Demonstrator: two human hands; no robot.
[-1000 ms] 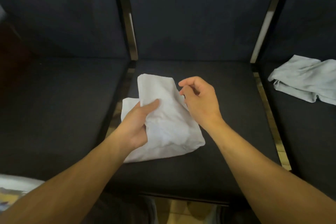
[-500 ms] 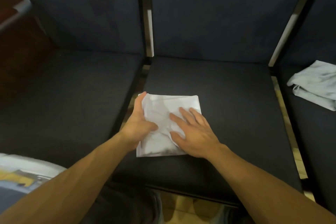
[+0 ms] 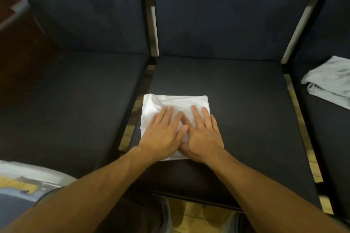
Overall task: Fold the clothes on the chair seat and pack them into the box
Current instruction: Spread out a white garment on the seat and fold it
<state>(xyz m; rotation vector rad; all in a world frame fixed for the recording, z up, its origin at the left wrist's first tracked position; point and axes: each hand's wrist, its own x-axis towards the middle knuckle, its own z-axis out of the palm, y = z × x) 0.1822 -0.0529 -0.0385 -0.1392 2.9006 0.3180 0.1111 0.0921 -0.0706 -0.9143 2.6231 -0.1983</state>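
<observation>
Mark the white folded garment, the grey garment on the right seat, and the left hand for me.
white folded garment [image 3: 176, 101], head view, on its bare far edge beyond the fingers.
grey garment [image 3: 329, 79], head view, on its crumpled middle.
left hand [image 3: 162, 136], head view, on the back of the hand.

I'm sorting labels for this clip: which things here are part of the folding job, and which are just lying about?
Part of the job:
white garment, pressed flat under left hand and right hand
grey garment
middle chair seat

Lying about:
printed item, bottom left

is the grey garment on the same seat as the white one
No, the grey garment lies on the seat to the right, while the white garment is on the middle seat.
</observation>
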